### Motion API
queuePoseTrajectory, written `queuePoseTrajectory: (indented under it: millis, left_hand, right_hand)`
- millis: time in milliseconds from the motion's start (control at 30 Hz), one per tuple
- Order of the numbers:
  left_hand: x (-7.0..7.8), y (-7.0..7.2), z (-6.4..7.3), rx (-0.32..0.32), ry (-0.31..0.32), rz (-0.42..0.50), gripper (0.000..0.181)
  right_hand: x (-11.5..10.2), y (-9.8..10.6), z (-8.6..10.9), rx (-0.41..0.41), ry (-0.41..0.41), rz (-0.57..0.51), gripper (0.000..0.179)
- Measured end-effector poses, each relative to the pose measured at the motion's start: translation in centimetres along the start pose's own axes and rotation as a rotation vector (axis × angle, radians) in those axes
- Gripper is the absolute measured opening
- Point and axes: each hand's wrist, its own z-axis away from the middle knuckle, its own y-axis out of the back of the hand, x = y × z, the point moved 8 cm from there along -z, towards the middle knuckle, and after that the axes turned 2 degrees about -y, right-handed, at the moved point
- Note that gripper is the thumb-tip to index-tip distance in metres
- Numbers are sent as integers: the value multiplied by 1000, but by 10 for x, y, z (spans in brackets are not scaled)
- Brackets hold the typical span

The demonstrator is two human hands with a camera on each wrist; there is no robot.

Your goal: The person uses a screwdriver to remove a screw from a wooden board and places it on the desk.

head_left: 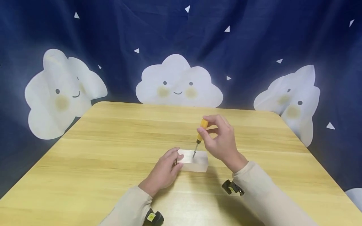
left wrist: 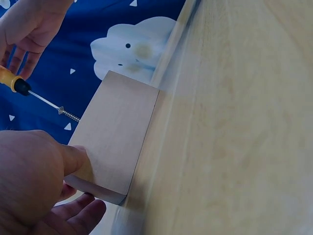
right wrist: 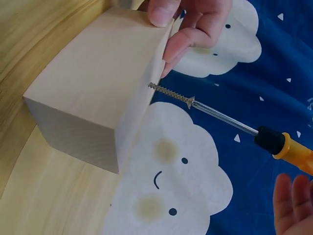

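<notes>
A pale wooden block [head_left: 193, 167] lies on the table in the head view. My left hand [head_left: 162, 170] grips its left end, the thumb [left wrist: 76, 159] on the near side and fingers on the top and far side. A metal screw [right wrist: 172, 93] stands on the block's upper face, most of its thread showing, its point at the wood. The tip of a yellow-handled screwdriver [right wrist: 225, 116] meets the screw's head, and the shaft leans slightly to the right. Above the block, my right hand [head_left: 223, 138] pinches the screwdriver's handle between thumb and fingers.
The light wooden table [head_left: 93, 150] extends around the block on all sides. Behind it hangs a dark blue curtain [head_left: 118, 28] printed with white clouds and small triangles. Dark devices [head_left: 155, 217] are strapped at both wrists.
</notes>
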Motion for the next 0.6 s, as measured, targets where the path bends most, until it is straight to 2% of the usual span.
queuePoseTrajectory:
  millis: [233, 600]
  left_hand:
    - [0, 0, -1, -3, 14, -10, 7]
    - [1, -2, 0, -1, -1, -13, 6]
  right_hand:
    - [1, 3, -1, 9, -22, 36, 30]
    - [1, -1, 0, -26, -36, -10, 29]
